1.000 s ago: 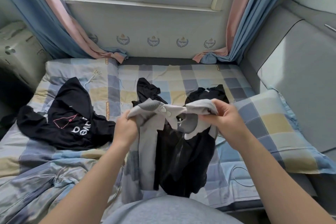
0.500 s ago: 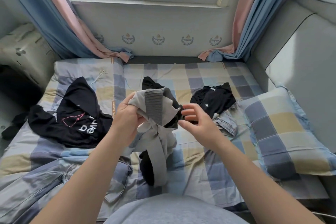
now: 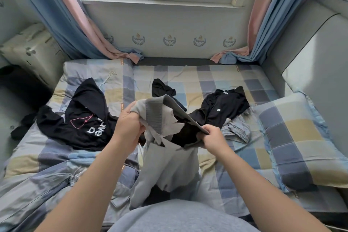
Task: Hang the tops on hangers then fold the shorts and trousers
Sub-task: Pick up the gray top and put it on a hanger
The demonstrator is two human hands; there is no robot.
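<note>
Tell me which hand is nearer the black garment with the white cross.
Right. The right hand sits just on the near side of the black garment; the left hand is farther left, across the grey garment both grip.

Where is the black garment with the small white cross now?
In the head view, the black garment with the small white cross lies on the checked sheet, right of centre, beyond the right hand, left of the checked pillow.

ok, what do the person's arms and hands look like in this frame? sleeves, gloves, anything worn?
No gloves, rings or watch in view on the left hand or right hand. No sleeve on the left forearm or right forearm up to the frame edge. The torso wears grey clothing.
</note>
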